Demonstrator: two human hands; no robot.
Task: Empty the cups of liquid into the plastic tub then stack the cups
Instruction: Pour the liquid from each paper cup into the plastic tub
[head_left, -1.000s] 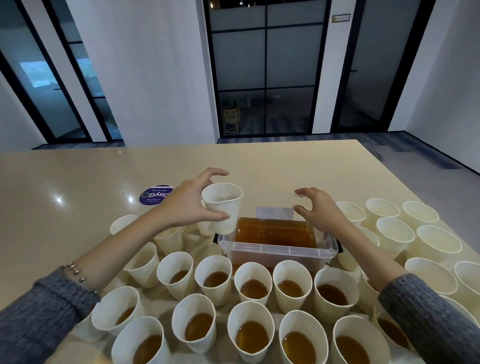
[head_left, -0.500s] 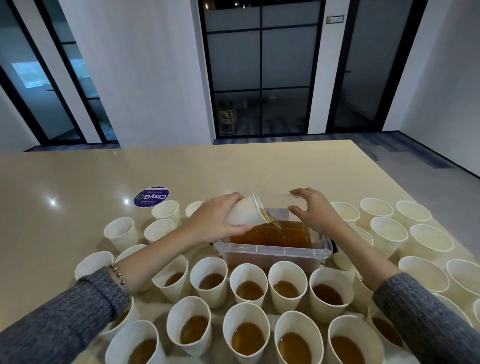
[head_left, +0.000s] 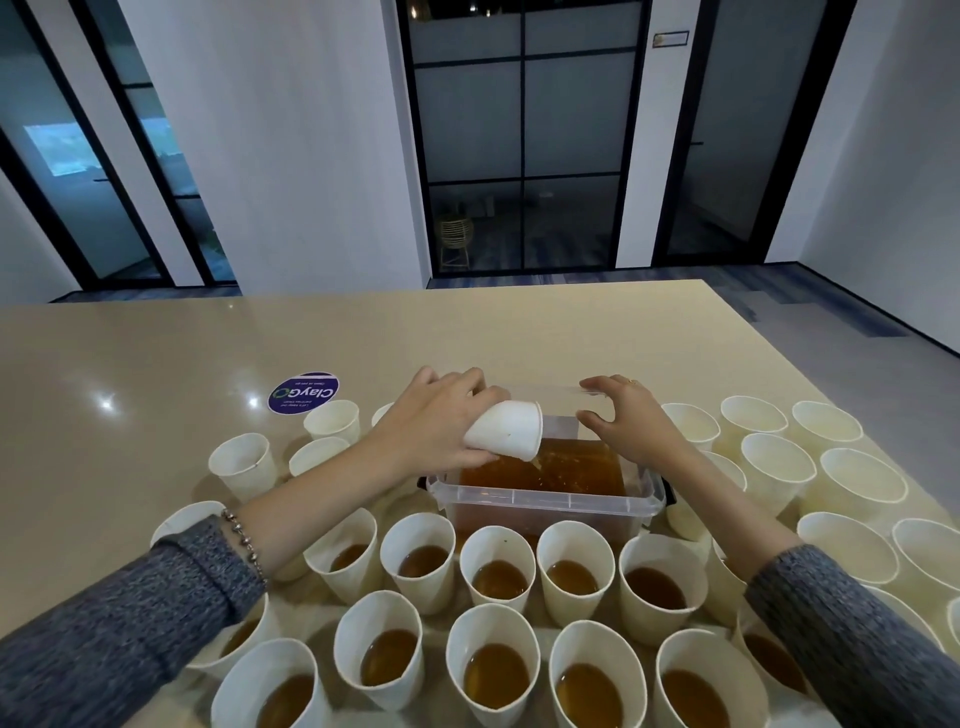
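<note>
White paper cup, gripped round by the left hand, tips over the plastic tub to drain; right hand, fingers spread, steadies the far rim.

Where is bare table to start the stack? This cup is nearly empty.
Free: the table beyond the tub, and its far left around the sticker. Crowded: full cups fill the near side, empty cups the right, a few the left.

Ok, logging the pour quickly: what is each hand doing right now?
Left hand: grips the tipped paper cup over the plastic tub.
Right hand: open, fingers loosely spread at the tub's far edge, holding nothing.
</note>
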